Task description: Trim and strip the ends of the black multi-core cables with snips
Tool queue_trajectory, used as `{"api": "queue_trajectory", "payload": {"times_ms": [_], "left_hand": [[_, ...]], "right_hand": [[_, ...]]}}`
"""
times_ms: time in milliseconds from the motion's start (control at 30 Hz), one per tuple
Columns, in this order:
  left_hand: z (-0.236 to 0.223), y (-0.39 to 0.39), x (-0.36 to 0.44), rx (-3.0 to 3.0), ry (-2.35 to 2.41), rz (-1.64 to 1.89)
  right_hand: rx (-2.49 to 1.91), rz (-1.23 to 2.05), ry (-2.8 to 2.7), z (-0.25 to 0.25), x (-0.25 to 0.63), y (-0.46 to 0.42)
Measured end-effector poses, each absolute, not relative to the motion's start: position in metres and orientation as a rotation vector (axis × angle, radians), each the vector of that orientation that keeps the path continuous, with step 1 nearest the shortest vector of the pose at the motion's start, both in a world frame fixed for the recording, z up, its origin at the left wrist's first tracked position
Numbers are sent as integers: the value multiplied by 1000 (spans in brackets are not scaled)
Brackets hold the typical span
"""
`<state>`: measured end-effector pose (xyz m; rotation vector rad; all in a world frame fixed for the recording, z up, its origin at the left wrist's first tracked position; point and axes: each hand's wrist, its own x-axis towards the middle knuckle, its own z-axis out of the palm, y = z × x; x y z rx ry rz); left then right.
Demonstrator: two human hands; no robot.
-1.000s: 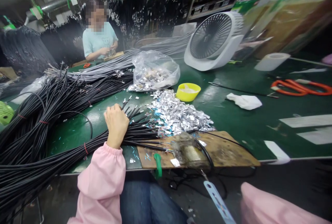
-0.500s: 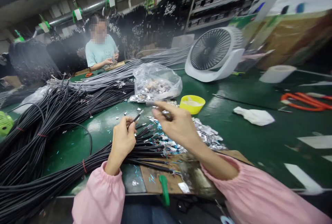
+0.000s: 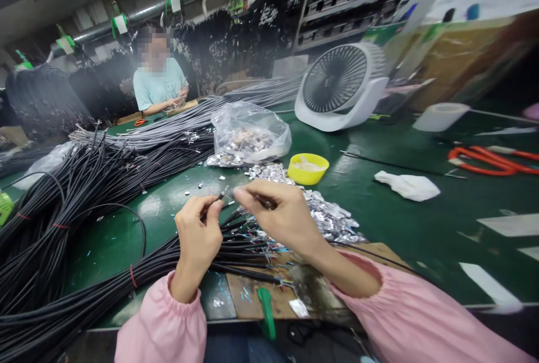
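My left hand [image 3: 200,228] pinches a black cable [image 3: 220,196] between thumb and fingers, its stripped end with thin bare wires pointing right. Close beside that end, the fingertips of my right hand [image 3: 282,211] are drawn together. Something dark shows inside the curled right fingers, too hidden to name; whether the fingertips touch the wires, I cannot tell. Under both hands lies a bundle of black cables [image 3: 168,259] with coloured wire ends fanned out to the right. A heap of silver foil scraps [image 3: 332,217] spreads behind my right hand.
A clear plastic bag [image 3: 252,133] of scraps, a yellow dish [image 3: 308,169] and a white fan [image 3: 341,88] stand farther back. More black cables [image 3: 84,194] fill the left. Orange-handled scissors [image 3: 484,160] and a crumpled white piece [image 3: 406,186] lie right. A co-worker [image 3: 160,85] sits opposite.
My right hand has come down and left, its extended forefinger now drawn in beside the stripped cable end. My left hand still holds the cable. The whole view has shifted slightly.
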<state>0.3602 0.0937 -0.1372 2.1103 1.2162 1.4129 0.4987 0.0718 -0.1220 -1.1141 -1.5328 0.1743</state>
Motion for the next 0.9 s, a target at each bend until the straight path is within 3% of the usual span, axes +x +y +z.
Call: {"api": "queue_trajectory", "payload": {"times_ms": [267, 533, 900], "left_hand": [[-134, 94, 356, 2159, 1096, 1311], [-130, 94, 352, 1905, 1000, 1082], [-127, 95, 350, 1518, 857, 1027]], "right_hand": [[-1102, 387, -1450, -123, 500, 74], [-1098, 377, -1491, -123, 500, 74], [-1090, 283, -1671, -126, 502, 73]]}}
